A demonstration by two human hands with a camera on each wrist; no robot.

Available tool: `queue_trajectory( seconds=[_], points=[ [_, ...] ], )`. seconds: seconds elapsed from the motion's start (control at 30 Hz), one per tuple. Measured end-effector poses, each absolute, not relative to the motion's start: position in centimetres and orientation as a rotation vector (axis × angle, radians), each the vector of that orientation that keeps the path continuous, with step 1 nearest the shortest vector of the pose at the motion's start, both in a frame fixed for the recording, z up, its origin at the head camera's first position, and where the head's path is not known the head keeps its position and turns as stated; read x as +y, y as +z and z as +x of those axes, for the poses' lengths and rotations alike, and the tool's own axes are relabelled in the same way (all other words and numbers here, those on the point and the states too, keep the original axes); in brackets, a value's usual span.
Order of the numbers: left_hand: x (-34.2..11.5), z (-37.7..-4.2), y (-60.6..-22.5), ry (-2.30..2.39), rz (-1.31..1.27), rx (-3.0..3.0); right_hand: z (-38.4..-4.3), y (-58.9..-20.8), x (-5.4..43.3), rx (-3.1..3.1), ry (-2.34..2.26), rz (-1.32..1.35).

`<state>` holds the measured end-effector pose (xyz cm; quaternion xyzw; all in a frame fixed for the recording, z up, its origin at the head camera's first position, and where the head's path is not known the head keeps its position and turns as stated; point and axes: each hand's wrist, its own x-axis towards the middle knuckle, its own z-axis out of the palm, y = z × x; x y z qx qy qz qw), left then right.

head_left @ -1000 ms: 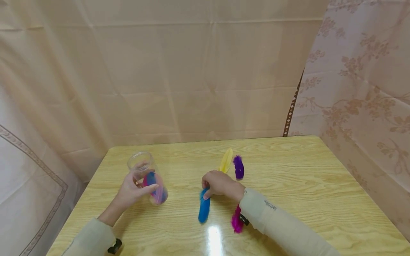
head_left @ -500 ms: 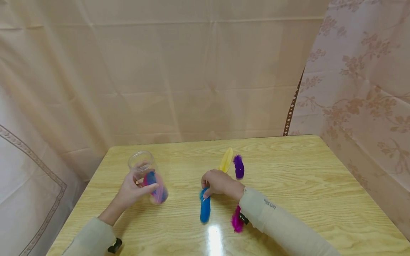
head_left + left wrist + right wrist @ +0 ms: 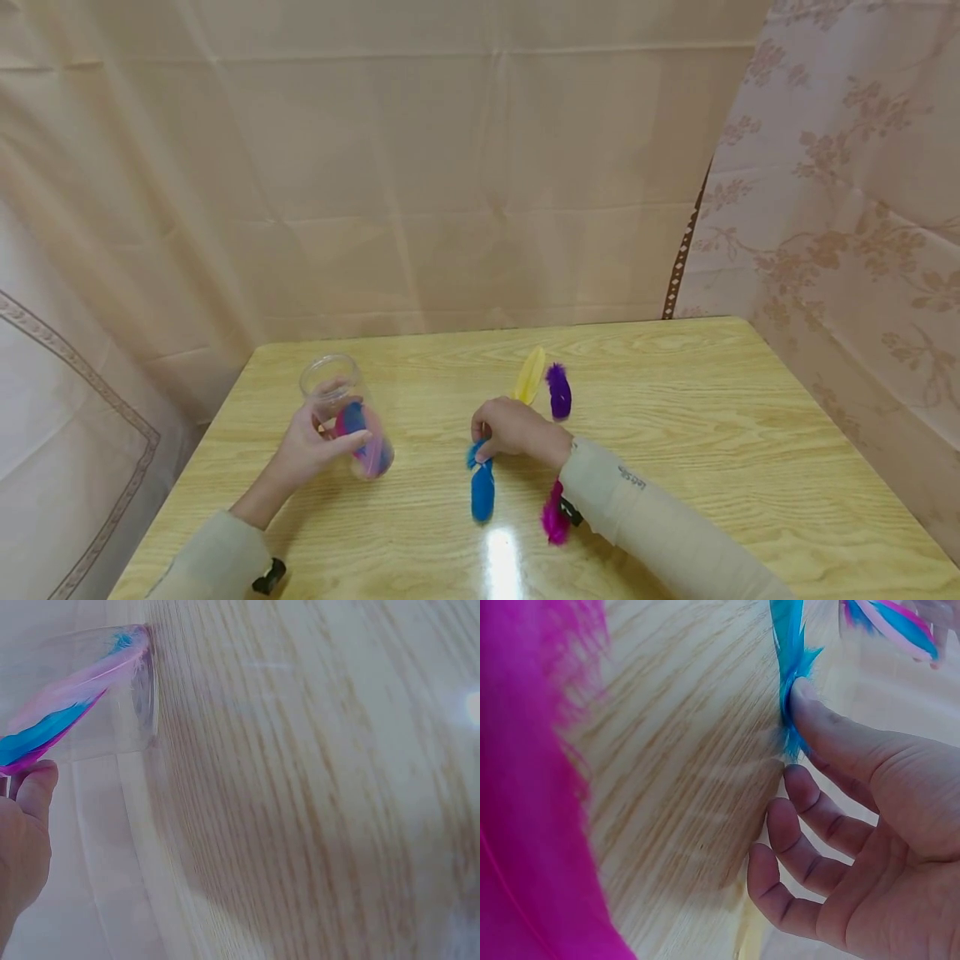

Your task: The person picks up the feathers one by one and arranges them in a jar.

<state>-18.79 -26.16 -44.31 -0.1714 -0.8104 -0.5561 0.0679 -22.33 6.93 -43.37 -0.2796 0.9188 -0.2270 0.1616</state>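
- Head view: just below centre, the right hand (image 3: 517,433) pinches a blue feather (image 3: 482,498) near its downy end; the smooth, rounded vane extends below the fingertips towards the bottom of the frame.
- Left of centre, the left hand (image 3: 311,446) is curled round a transparent cylindrical cup (image 3: 330,364), its glossy round rim towards the upper left; soft feathers in blue and pink (image 3: 354,419) stand inside.
- On the wood-grained table (image 3: 675,433), a slim, pointed yellow feather (image 3: 530,375) and a fluffy-tipped purple feather (image 3: 559,393) lie above the right hand; a magenta feather (image 3: 555,518) shows below, partly covered by the beige sleeve (image 3: 660,521).
- Left wrist view: the feathers slant across the upper left behind clear, smooth walls; the hand is cropped at the left edge.
- Right wrist view: at top centre, the thumb presses the wispy blue barbs; three fingers bend loosely below, and the index fingertip is hidden.
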Motion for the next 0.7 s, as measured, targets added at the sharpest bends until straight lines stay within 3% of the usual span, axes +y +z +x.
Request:
queue_trajectory(
  seconds=[0.7],
  points=[
    [-25.88, -18.42, -43.90, -1.680, -0.489, -2.447, -22.98, -43.85, 7.09, 2.601, -0.628, -0.840]
  ],
)
